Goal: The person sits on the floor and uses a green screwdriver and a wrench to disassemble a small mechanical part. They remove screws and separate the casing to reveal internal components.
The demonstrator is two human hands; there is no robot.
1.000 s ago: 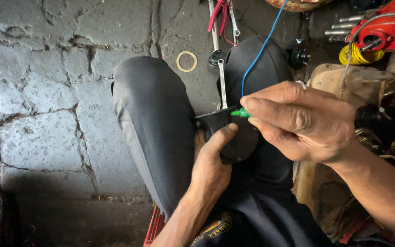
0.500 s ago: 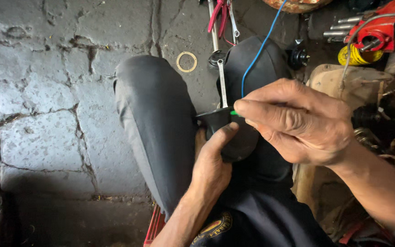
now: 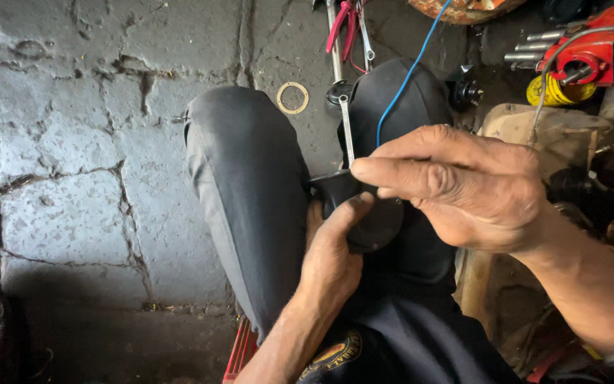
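Note:
My left hand point(image 3: 332, 252) grips a black plastic part point(image 3: 364, 213) between my knees, thumb laid across its front. My right hand point(image 3: 456, 185) is closed just above and to the right of it, index finger stretched over the part's top edge. A blue wire point(image 3: 403, 78) runs from under those fingers up over my right knee toward the top of the view. Whatever the right fingers pinch is hidden beneath them. My legs in dark grey trousers point(image 3: 250, 185) fill the middle of the picture.
Cracked stone floor point(image 3: 65, 163) lies to the left. A flat metal spanner point(image 3: 346, 128) and red-handled pliers point(image 3: 342, 28) lie beyond my knees, with a tan ring point(image 3: 293, 97) beside them. At top right sit a red tool point(image 3: 591, 50), a yellow wire coil point(image 3: 552, 89) and a wooden block point(image 3: 527, 124).
My right hand has slid left over the black part, and its fingers now cover the small green end of the wire that showed a second ago. The left hand has kept its grip.

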